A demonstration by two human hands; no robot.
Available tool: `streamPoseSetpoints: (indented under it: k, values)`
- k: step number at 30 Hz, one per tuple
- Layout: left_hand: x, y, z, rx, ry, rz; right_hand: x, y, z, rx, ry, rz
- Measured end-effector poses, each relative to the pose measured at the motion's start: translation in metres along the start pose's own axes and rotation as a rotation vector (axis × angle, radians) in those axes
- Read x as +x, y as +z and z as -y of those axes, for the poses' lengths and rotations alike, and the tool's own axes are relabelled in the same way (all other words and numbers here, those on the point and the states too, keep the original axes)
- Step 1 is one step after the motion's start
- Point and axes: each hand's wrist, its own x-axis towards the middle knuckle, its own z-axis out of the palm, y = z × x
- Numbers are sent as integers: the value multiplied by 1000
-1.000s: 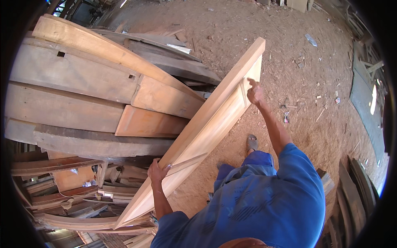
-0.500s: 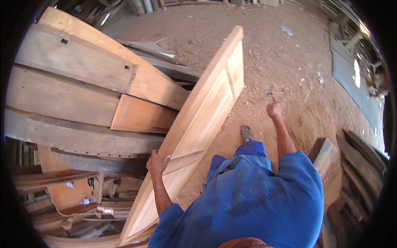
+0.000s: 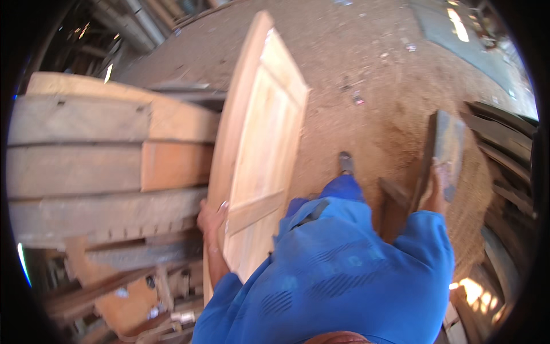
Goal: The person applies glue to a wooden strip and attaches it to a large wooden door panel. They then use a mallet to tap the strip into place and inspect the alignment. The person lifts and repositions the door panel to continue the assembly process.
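A pale wooden panelled door [image 3: 261, 132] stands on its long edge, tilted, to the left of my body. My left hand [image 3: 213, 221] grips its upper edge, the thumb over the face and the fingers over the far side. My right hand [image 3: 437, 186] is out to the right, by the top of a grey-brown wooden bench [image 3: 450, 137]. It overlaps the bench's near side; blur hides whether it touches and how its fingers are bent.
Left of the door lie stacked wooden boards [image 3: 80, 169], with jumbled offcuts [image 3: 126, 309] below them. Dark planks [image 3: 507, 149] are piled at the right. Sawdust and small litter cover the dirt floor [image 3: 366, 74]. A flat grey sheet [image 3: 452, 40] lies at the far right.
The view has swung to the right, and the door now stands more upright in the picture. My right hand has drawn back from over the floor to the bench. My left hand keeps its grip.
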Motion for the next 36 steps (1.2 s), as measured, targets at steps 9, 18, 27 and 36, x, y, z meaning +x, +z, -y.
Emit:
streamPoseSetpoints:
  k: [9, 18, 27, 36]
  values:
    - [-1, 9, 33, -91, 80, -77, -62, -72, 25, -142, -500, 320]
    - [-8, 9, 132, -411, 114, 367, -32, 62, -137, -819, -842, 168]
    - [-7, 18, 143, -389, 88, 444, -78, 19, -69, 858, 433, 641]
    - [-28, 6, 109, -355, 202, 408, -148, -23, 77, 1430, 27, 631]
